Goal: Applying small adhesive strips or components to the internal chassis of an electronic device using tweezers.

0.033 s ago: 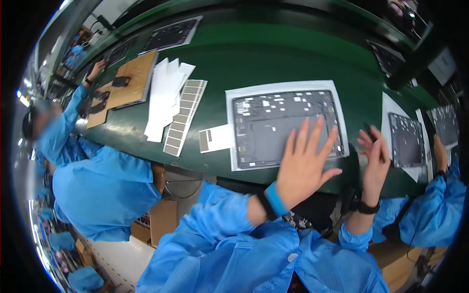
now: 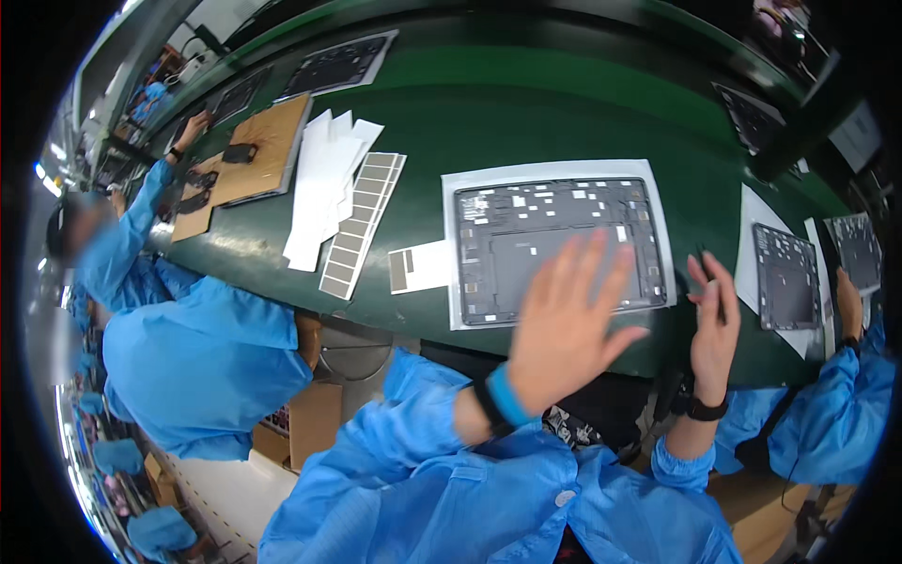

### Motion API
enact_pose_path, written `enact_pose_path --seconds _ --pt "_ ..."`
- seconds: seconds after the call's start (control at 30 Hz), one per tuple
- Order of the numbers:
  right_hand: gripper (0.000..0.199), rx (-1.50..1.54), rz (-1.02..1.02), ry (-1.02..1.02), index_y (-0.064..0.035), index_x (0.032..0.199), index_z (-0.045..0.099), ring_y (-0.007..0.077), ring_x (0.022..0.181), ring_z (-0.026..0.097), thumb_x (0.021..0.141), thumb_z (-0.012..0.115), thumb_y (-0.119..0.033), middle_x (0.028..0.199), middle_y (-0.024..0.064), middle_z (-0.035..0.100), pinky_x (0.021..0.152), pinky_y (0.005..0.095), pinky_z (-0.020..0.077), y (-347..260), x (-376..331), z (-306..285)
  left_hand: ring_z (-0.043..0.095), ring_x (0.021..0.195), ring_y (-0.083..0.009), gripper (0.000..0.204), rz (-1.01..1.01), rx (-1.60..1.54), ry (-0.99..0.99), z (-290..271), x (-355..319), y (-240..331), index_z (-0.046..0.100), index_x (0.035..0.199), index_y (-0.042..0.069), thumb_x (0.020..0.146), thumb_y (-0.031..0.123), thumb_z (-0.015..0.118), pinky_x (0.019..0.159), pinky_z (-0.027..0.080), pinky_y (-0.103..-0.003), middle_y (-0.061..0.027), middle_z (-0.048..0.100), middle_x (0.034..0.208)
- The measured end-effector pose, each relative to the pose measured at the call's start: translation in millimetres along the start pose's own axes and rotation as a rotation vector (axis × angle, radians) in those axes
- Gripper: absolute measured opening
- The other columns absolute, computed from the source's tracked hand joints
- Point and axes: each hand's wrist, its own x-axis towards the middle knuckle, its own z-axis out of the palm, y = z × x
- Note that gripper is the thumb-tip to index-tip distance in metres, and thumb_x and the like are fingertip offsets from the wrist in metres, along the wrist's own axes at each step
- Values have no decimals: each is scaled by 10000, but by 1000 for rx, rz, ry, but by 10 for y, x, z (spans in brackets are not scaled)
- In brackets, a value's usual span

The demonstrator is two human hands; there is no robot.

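A dark grey tablet back panel (image 2: 554,244) lies on a white sheet (image 2: 451,244) on the green bench. My left hand (image 2: 568,324) is held flat with its fingers spread over the panel's near edge, and holds nothing. A blue band and a black strap circle its wrist. My right hand (image 2: 714,329) is raised just right of the panel, fingers pointing up, with a thin dark tool (image 2: 709,282) between them. That wrist wears a black band.
Left of the panel are a small white label sheet (image 2: 418,268), a long strip of grey stickers (image 2: 362,226) and a stack of white sheets (image 2: 324,188). A person in a blue coat (image 2: 197,348) works at a brown board (image 2: 268,155). Another panel (image 2: 787,277) and a neighbour's hand (image 2: 850,301) lie to the right.
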Motion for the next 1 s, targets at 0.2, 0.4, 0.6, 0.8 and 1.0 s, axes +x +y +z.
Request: enact_pose_path --seconds 0.2,0.4,0.6,0.8,1.0 --pt "384 -515 -305 -191 -51 1269 615 395 1245 560 887 653 -48 1263 179 648 1049 434 435 50 -189 124 529 886 -396 304 -455 421 96 -560 -569 -846 576 1032 -37 899 218 675 797 436 -477 -206 557 947" --pt "350 -587 -368 -148 -51 1184 639 396 1158 605 839 702 -62 1234 182 661 987 461 473 134 -239 147 535 809 -395 150 -409 429 110 -374 -507 -917 563 866 -11 933 118 600 733 420 -495 -206 555 861" --pt "350 -379 -229 -20 -40 1201 612 377 1039 662 856 664 -9 1205 171 681 883 407 528 105 -249 94 656 762 -108 275 -703 -754 115 -664 409 -614 544 1200 -3 1053 221 485 544 545 -253 -58 663 919" --pt "411 -54 -69 179 -41 1280 588 309 992 698 871 619 -3 1119 190 694 863 371 535 147 -222 41 640 728 -118 296 -662 -824 -149 -352 1750 -1462 613 1159 -40 1059 200 472 534 545 -246 -59 664 931" --pt "381 -102 -31 169 -44 1249 611 293 977 700 869 636 -37 1065 179 703 850 361 543 121 -246 -12 595 797 -96 299 -614 -700 -37 -73 2794 -2568 609 1267 81 1064 244 463 641 511 -278 30 661 993"
